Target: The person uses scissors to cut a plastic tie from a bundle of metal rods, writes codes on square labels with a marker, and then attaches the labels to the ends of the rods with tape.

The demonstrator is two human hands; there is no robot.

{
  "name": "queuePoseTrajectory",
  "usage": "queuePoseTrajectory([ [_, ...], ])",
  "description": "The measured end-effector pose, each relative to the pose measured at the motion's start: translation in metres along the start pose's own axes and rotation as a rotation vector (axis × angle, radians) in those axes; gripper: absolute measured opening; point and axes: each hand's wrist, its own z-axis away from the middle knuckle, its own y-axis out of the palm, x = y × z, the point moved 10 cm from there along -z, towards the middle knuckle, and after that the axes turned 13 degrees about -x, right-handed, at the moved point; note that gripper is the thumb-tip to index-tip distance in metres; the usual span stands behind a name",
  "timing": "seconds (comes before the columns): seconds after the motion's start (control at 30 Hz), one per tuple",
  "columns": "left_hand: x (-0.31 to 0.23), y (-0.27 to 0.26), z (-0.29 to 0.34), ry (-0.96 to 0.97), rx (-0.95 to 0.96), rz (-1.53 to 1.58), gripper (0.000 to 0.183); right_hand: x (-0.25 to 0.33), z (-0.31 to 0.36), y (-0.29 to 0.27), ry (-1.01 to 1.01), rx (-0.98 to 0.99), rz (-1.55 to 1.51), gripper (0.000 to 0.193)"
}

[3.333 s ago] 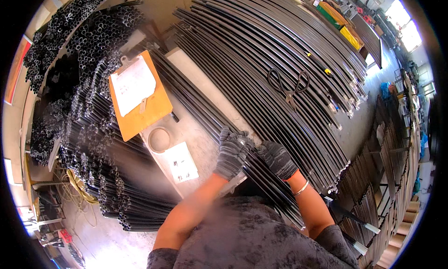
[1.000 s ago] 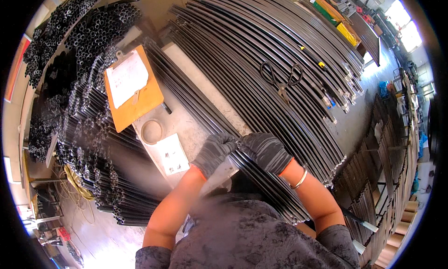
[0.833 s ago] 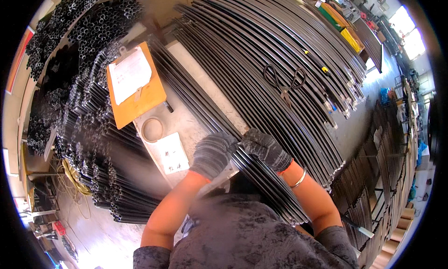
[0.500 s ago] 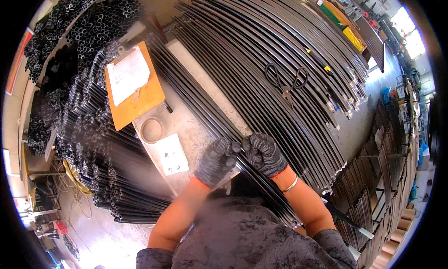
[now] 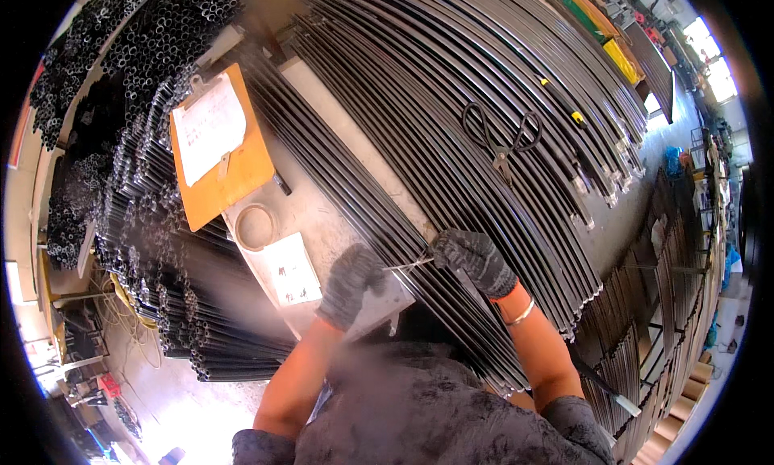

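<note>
A thin whitish strand [image 5: 409,265], perhaps string or twisted tape, stretches between my two gloved hands over a row of black tubes [image 5: 367,215]. One end goes to the closed fingers of my left hand [image 5: 351,284], slightly blurred, above the table's near edge. My right hand [image 5: 476,261] is closed on the other end, its fingers right over the tubes. Both hands wear dark grey knit gloves, with a bangle on the right wrist. Beyond the right hand, black-handled scissors [image 5: 501,152] lie across a wider layer of tubes [image 5: 435,134].
On the pale table [image 5: 322,223] lie an orange clipboard [image 5: 262,175] with paper, a tape roll [image 5: 256,226] and a white handwritten card [image 5: 292,271]. Stacked tubes [image 5: 133,191] rise at left. A black-and-yellow cutter [image 5: 562,102] rests on the tubes at right.
My hands have moved apart from being together over the tubes, the left one leftward and the right slightly rightward. The strand now shows stretched between them.
</note>
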Motion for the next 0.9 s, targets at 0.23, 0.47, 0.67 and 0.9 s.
queuePoseTrajectory([
  [0.23, -0.034, 0.049, 0.004, -0.003, 0.118, -0.06, 0.03, 0.007, -0.01, 0.029, -0.008, 0.22, 0.133, 0.022],
  [0.47, -0.027, 0.025, -0.012, 0.389, -0.111, -0.452, 0.019, 0.052, -0.003, 0.047, -0.467, 0.077, 0.516, 0.016],
  [0.67, -0.013, 0.026, -0.014, 0.079, -0.011, -0.207, 0.015, -0.008, -0.009, 0.01, 0.014, 0.017, -0.051, 0.015],
  [0.9, -0.034, 0.036, 0.001, 0.048, 0.016, 0.018, 0.02, -0.008, -0.007, -0.007, 0.191, -0.232, -0.255, 0.018],
])
